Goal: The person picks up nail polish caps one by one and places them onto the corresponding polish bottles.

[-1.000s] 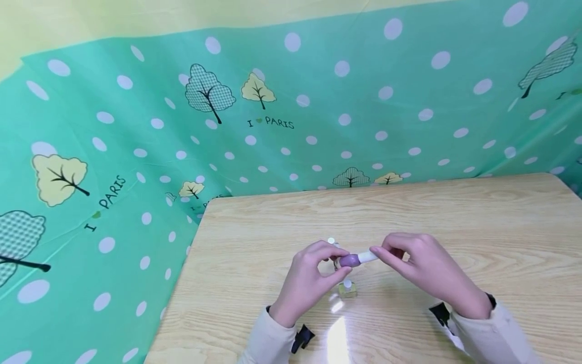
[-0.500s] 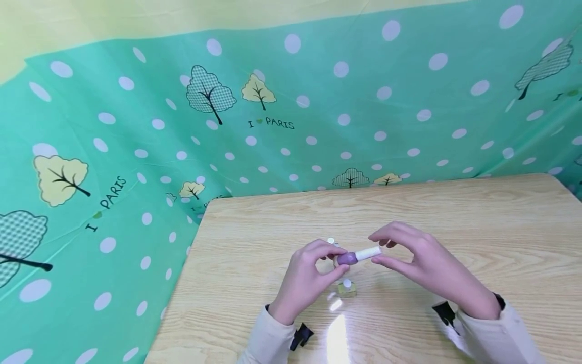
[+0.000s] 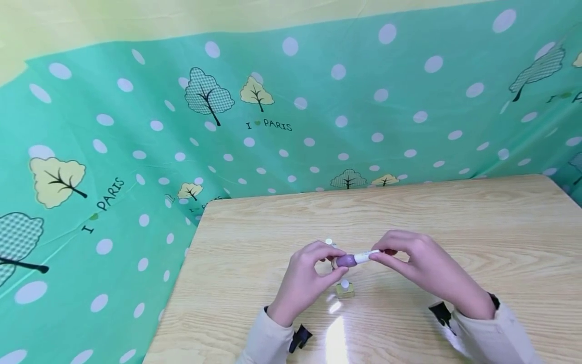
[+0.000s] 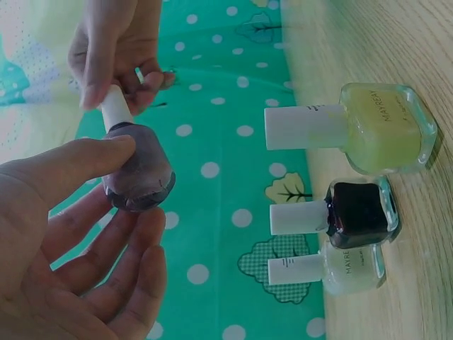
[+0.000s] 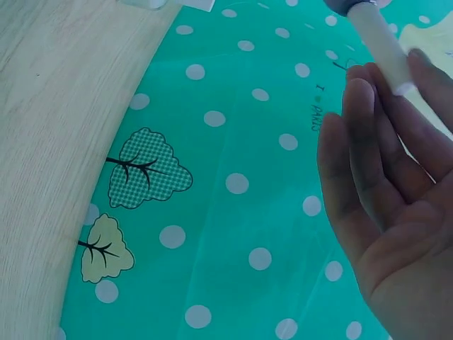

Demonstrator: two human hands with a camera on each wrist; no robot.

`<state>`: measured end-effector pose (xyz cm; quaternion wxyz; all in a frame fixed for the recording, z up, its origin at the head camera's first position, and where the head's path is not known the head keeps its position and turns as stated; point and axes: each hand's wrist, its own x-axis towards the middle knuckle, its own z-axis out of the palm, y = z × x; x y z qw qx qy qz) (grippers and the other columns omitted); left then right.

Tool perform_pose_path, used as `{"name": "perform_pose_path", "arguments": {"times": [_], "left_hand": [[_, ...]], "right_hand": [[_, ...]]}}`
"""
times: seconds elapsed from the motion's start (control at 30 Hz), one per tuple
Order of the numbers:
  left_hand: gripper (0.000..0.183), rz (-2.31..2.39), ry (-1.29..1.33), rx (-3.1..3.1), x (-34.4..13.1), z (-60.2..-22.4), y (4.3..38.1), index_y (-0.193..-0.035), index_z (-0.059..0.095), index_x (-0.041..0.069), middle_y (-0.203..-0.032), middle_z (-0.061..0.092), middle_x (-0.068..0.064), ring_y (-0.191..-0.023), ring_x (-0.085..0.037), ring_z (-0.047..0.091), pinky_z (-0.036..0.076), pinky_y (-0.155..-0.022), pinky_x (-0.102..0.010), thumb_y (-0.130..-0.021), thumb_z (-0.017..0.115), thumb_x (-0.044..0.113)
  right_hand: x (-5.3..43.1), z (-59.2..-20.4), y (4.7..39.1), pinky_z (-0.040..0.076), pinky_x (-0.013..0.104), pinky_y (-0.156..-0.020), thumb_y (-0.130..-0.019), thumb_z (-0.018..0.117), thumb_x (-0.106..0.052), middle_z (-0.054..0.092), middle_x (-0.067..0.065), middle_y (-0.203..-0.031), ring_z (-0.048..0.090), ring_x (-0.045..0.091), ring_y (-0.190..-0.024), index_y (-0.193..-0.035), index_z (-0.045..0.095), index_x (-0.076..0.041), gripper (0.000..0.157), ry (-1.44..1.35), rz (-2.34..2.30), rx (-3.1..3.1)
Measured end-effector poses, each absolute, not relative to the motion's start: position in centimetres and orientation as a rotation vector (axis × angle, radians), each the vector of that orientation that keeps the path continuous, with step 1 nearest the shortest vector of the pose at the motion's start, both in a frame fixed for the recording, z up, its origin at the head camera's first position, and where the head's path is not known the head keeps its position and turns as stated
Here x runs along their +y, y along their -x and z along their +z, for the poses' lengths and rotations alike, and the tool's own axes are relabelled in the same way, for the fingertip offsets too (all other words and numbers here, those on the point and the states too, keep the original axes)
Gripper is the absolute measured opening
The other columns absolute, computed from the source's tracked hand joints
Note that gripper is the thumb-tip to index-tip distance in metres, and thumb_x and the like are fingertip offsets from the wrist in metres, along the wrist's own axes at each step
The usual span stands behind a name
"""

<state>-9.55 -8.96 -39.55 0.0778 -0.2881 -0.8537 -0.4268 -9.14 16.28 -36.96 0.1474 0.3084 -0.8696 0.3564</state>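
A purple nail polish bottle (image 3: 346,261) with a long white cap is held sideways above the table between both hands. My left hand (image 3: 305,279) pinches its glass body between thumb and fingers, as the left wrist view also shows for the bottle (image 4: 140,168). At the other end, my right hand (image 3: 420,263) pinches the white cap (image 5: 382,46) between thumb and fingertips. The cap still sits against the bottle's neck. Just below the hands stands a yellow nail polish bottle (image 3: 344,289).
In the left wrist view, a yellow bottle (image 4: 382,127), a dark bottle (image 4: 361,211) and a pale bottle (image 4: 352,269) stand in a row on the wooden table (image 3: 254,227). A green dotted curtain (image 3: 273,162) hangs behind and at the left.
Half a second ago my right hand's fingers were spread apart around the cap; now they pinch it again. My left hand keeps its hold on the purple bottle.
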Motion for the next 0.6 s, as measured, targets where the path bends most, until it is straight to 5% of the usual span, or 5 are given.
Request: {"name": "perform_pose_path", "arguments": {"times": [0.33, 0.6], "left_hand": [[0.019, -1.288, 0.851, -2.569, -8.96, -39.4, 9.5, -0.104, 0.075, 0.018, -0.096, 0.069, 0.01, -0.086, -0.01, 0.066, 0.056, -0.083, -0.027, -0.086, 0.079, 0.022], [0.022, -1.318, 0.798, -2.586, -9.11, -39.24, 9.4, -0.104, 0.075, 0.018, -0.096, 0.069, 0.011, -0.087, -0.01, 0.065, 0.054, -0.084, -0.027, -0.083, 0.082, 0.019]], "right_hand": [[16.21, -36.94, 9.01, 0.051, 0.02, -0.062, -0.088, 0.076, -0.021, 0.06, -0.025, -0.084, 0.055, -0.006, -0.072, -0.093, 0.07, -0.03, 0.012, -0.828, 0.982, -2.581], [16.3, -36.92, 8.99, 0.055, 0.022, -0.068, -0.077, 0.084, -0.011, 0.064, -0.018, -0.099, 0.061, 0.0, -0.082, -0.111, 0.068, -0.023, 0.039, -0.927, 0.961, -2.494]]}}
